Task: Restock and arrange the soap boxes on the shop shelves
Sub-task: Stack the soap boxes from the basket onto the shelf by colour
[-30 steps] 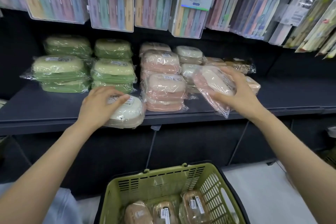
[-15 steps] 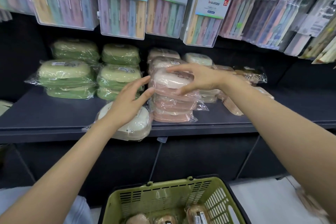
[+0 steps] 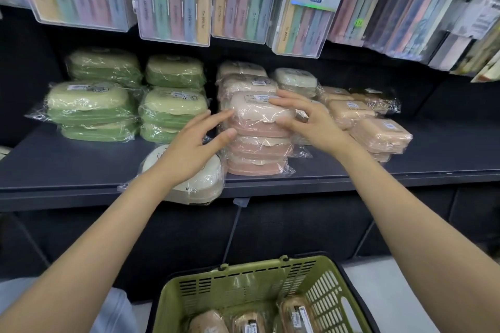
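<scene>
A stack of three pink wrapped soap boxes [image 3: 257, 143] stands mid-shelf on the dark shelf [image 3: 67, 167]. Its top box [image 3: 257, 113] sits between my two hands. My left hand [image 3: 189, 151] reaches in from the left, straight fingertips touching the wrap at the stack's left side. My right hand [image 3: 311, 119] lies against the top box's right edge with fingers spread. A white soap box [image 3: 200, 184] lies at the shelf's front edge, partly under my left wrist.
Green soap box stacks [image 3: 89, 105] fill the shelf's left; tan boxes [image 3: 378, 132] sit to the right. Hanging clear packs [image 3: 173, 8] overhang the shelf from above. A green basket [image 3: 243, 278] below holds several brown wrapped boxes [image 3: 249, 324].
My right hand carried a pink box leftward and set it on top of the pink stack. My left hand left the white box and moved up to the stack's left side.
</scene>
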